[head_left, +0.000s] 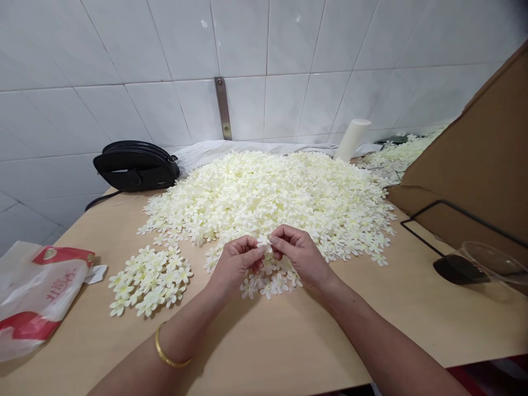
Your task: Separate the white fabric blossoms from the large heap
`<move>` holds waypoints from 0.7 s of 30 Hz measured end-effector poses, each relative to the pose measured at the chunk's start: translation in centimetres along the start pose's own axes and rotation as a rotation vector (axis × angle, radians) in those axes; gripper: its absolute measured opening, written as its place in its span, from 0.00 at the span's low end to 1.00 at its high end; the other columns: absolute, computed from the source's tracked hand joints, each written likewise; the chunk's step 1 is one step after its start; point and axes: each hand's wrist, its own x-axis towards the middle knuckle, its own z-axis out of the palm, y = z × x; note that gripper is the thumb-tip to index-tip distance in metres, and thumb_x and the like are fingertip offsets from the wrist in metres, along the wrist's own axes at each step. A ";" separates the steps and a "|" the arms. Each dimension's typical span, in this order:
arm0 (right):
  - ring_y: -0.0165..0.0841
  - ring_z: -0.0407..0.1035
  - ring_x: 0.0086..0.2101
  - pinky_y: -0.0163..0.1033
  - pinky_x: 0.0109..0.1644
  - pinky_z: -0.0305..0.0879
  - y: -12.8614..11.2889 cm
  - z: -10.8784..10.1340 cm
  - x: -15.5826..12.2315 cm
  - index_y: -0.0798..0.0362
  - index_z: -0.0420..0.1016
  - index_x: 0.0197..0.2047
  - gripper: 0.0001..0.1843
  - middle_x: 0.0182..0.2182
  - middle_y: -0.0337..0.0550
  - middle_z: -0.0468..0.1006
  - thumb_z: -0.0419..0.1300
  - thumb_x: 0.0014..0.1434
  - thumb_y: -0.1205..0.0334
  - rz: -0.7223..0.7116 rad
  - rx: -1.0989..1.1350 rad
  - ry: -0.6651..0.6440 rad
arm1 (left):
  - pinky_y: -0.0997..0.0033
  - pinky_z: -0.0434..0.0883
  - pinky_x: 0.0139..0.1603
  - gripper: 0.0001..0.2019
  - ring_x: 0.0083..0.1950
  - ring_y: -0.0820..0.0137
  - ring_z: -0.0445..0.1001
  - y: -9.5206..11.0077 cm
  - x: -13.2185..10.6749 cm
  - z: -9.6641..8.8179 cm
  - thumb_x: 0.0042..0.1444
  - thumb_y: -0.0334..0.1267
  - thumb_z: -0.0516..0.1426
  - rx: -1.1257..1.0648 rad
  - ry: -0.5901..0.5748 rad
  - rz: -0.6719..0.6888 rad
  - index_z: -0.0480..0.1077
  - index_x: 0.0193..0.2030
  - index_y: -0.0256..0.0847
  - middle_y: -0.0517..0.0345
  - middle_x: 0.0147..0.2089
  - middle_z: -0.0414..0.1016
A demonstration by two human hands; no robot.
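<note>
Between my two hands is a small white artificial flower [264, 242], pinched by the fingertips of each. My left hand [239, 256] grips its left side with thumb and forefinger. On its other side, my right hand [300, 254] does the same. Several loose artificial flowers [268, 287] lie on the table just beneath my hands. Behind them rises a large heap of cream-white artificial flowers [272, 192]. A smaller pile of the same flowers [150, 279] sits to the left of my left forearm.
A red and white plastic bag [45, 297] lies at the left. Behind it stands a black bag [136, 165] near the tiled wall. A white cylinder [352, 138] leans behind the heap. At right are a cardboard sheet [474, 148] and sunglasses [457, 268] on the table [272, 352].
</note>
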 end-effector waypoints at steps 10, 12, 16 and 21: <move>0.26 0.56 0.22 0.32 0.25 0.53 -0.7 -0.2 -0.1 0.54 0.66 0.24 0.09 0.19 0.35 0.62 0.52 0.54 0.62 -0.201 -0.422 0.209 | 0.80 0.51 0.16 0.07 0.16 0.82 0.53 0.7 0.1 -0.6 0.44 0.36 0.57 0.209 0.154 0.060 0.63 0.22 0.36 0.67 0.14 0.59; 0.27 0.58 0.23 0.32 0.26 0.54 -0.5 -0.1 0.0 0.54 0.67 0.24 0.09 0.20 0.36 0.65 0.51 0.54 0.64 -0.242 -0.532 0.203 | 0.81 0.51 0.17 0.07 0.16 0.82 0.53 1.0 0.1 -1.0 0.43 0.36 0.57 0.290 0.191 0.084 0.64 0.22 0.36 0.67 0.15 0.58; 0.28 0.60 0.25 0.33 0.29 0.55 0.1 -0.1 0.0 0.54 0.67 0.25 0.07 0.23 0.38 0.67 0.51 0.53 0.68 -0.270 -0.758 0.172 | 0.80 0.51 0.17 0.06 0.17 0.82 0.51 1.4 0.3 -1.6 0.42 0.35 0.57 0.399 0.243 0.082 0.64 0.20 0.36 0.67 0.14 0.56; 0.29 0.61 0.26 0.34 0.30 0.56 0.2 -0.1 0.0 0.54 0.66 0.28 0.07 0.26 0.40 0.66 0.49 0.55 0.69 -0.329 -0.839 0.229 | 0.80 0.49 0.16 0.06 0.16 0.82 0.50 1.3 0.8 -2.3 0.41 0.34 0.56 0.444 0.259 0.068 0.62 0.19 0.36 0.68 0.14 0.54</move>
